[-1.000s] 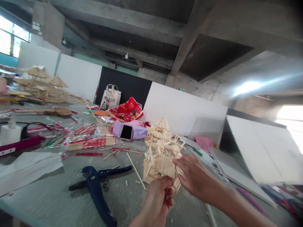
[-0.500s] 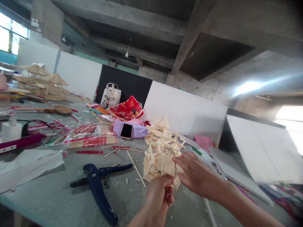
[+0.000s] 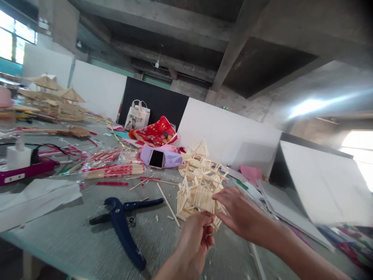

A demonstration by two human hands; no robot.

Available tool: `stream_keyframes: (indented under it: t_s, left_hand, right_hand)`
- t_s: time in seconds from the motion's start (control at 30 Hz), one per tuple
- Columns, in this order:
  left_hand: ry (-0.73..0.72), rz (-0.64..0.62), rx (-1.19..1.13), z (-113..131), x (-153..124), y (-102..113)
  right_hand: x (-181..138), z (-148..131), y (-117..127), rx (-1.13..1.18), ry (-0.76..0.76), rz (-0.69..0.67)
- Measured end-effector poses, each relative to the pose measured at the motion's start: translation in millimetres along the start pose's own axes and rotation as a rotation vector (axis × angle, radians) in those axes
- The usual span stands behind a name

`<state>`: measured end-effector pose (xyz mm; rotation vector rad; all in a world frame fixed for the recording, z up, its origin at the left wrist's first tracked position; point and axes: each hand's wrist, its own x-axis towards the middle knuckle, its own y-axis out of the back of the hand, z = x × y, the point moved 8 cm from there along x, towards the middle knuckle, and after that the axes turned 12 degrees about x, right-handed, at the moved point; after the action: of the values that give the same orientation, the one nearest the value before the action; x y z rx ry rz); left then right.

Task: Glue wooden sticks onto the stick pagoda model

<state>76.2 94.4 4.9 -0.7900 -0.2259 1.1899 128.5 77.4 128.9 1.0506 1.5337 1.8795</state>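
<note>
A small house-like model built of pale wooden sticks stands on the table before me. On its near side is a slatted panel of sticks laid side by side. My left hand is closed, thumb and forefinger pinching at the panel's lower edge, the other fingers curled under. From the right, my right hand grips the panel's right edge, with the thumb lower down. Behind the panel rise railings and a pointed stick roof frame. The exact contact under my fingertips is hidden.
A blue pipe cutter lies left of the model, near a loose stick. Farther back are bundled sticks, a phone on purple cloth and a red bag. A purple power strip lies left; white boards lie right.
The camera view has shifted slightly. Both hands stay at the panel, with the left fingertips slightly higher against its lower edge.
</note>
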Motion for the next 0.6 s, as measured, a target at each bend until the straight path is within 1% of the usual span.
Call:
stream_keyframes:
  t_s: [0.27,0.6]
  left_hand:
    - [0.017,-0.015,-0.021,-0.5,1.2,-0.5]
    - [0.055,-0.017,-0.030,-5.8,7.5,0.7]
  right_hand:
    - [6.8,-2.9,-7.9,-0.029,0.011,-0.015]
    - [10.2,-4.7,-8.6,-0.055,0.031,-0.051]
